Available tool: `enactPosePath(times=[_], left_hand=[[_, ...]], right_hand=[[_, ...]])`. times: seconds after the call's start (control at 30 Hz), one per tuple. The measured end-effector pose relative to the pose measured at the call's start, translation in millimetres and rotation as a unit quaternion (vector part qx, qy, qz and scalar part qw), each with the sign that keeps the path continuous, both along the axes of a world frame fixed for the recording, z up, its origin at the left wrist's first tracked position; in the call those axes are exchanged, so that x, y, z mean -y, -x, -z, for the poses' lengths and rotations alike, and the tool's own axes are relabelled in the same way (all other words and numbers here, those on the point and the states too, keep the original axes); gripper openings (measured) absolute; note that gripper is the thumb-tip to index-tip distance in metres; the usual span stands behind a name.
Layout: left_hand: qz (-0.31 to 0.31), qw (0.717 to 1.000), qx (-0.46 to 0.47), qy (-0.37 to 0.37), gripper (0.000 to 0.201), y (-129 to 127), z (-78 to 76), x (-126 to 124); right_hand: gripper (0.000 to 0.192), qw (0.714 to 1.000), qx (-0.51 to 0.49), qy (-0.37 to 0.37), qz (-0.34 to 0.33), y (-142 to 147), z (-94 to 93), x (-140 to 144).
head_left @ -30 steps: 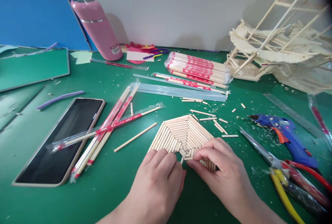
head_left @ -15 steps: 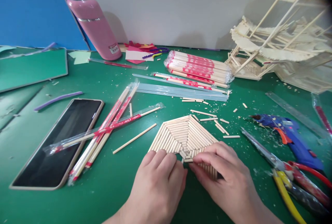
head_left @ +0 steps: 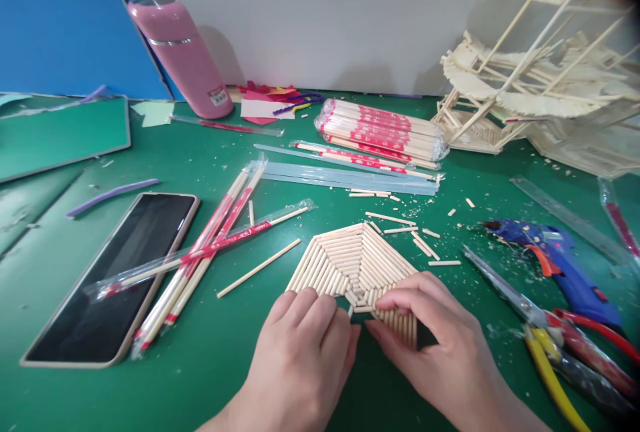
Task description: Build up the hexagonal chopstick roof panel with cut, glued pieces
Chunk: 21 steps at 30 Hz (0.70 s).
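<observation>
Since the earlier frame, the thumb and index finger of the right hand (head_left: 440,342) have parted slightly, freeing the short stick (head_left: 363,310) they pinched at the inner edge of the stick panel (head_left: 385,259). That ringed panel lies at the lower centre of the frame on the green table (head_left: 190,392); the right index finger rests on its lower-right part, thumb just below. At its lower-left edge, the left hand (head_left: 303,345) has its fingers curled over the sticks; what its hidden thumb grips I cannot tell. A loose stick (head_left: 259,268) lies left of centre, near wrapped chopsticks (head_left: 215,245) that cross a phone (head_left: 95,305). Toward the right edge lies a blue glue gun (head_left: 563,265), and a pink flask (head_left: 183,65) leans upper left.
</observation>
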State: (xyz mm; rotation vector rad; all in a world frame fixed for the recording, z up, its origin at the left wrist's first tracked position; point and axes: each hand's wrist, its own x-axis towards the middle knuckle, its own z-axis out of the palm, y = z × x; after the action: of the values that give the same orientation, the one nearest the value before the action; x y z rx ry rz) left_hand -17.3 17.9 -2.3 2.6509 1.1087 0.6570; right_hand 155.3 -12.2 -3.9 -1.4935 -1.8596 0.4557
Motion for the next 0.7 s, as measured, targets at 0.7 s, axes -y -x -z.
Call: enactPosePath(times=[0.7], left_hand=[[-0.002, 0.999, 0.014, 0.029, 0.024, -2.9, 0.4, -1.0]], right_hand=[[0.007, 0.999, 0.045, 0.001, 0.015, 7.4, 1.9, -0.5]])
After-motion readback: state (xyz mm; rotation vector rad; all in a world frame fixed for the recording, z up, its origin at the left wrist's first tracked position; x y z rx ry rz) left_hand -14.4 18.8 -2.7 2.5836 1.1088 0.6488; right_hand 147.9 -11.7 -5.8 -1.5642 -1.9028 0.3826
